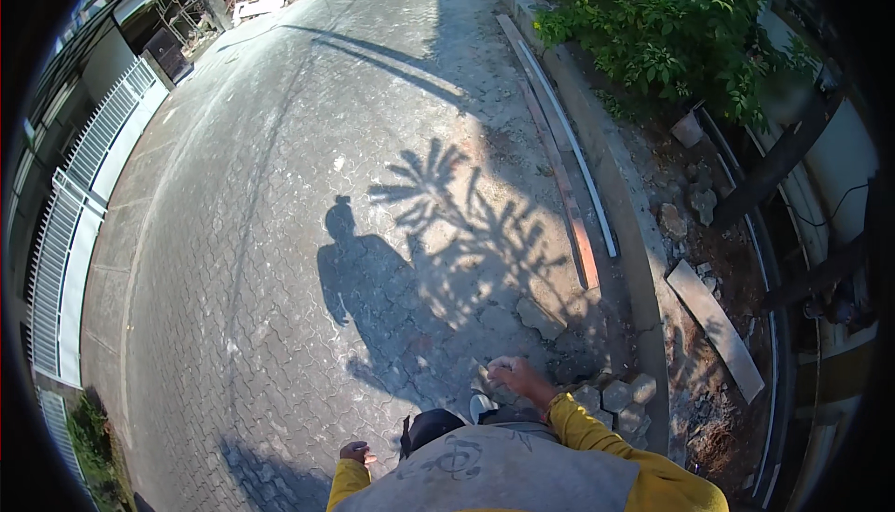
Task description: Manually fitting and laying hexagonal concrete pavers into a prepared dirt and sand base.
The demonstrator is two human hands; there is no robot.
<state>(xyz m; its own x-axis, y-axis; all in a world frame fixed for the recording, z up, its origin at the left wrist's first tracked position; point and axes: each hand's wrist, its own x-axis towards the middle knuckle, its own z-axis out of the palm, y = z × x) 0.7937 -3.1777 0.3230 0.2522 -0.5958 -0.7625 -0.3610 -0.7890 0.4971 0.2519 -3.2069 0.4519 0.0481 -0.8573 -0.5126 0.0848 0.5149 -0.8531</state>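
My right hand [518, 379] is in front of my body with its fingers curled closed. A thin pale edge shows beside its fingertips, too small to name. Below it, part of a light shoe [480, 407] shows. Close by on the right, several grey hexagonal paving blocks [616, 395] lie piled against the kerb. A single paving block [541, 319] rests on the ground ahead of that hand. My left hand [355, 453] hangs low at my side, touching nothing visible, its fingers loosely apart.
Interlocking pavers cover the road [270, 232]. Along the right kerb [634, 242] lie a reddish wooden beam [583, 251] and a pale rail [592, 204]. Beyond are a loose plank [716, 330], rubble and a leafy bush [662, 27]. A white gate [89, 186] lines the left.
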